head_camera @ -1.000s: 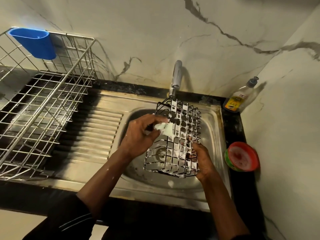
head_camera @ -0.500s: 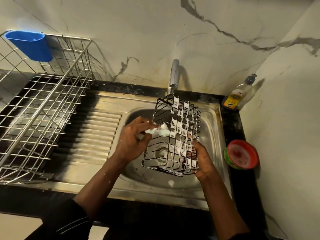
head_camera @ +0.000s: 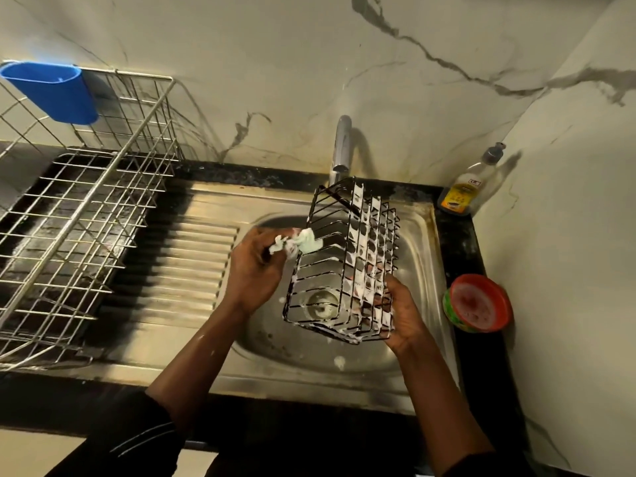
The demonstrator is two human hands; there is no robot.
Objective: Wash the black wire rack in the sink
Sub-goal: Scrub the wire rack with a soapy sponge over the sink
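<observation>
Since a second ago the left grip (head_camera: 254, 270) has drawn back from the face of the black wire rack (head_camera: 358, 215) to its left edge, fingers curled round a soapy pale sponge (head_camera: 306, 241). The right grip (head_camera: 406, 315) clasps the rack's lower right corner, holding it tilted and sudsy over the stainless steel sink (head_camera: 192, 263), below the chrome tap (head_camera: 342, 146). A black stone bench (head_camera: 457, 242) carries a silver wire drainer (head_camera: 86, 215), a clear soap bottle (head_camera: 461, 194) and a red round tub (head_camera: 478, 302); veined marble walls (head_camera: 309, 63) rise behind.
</observation>
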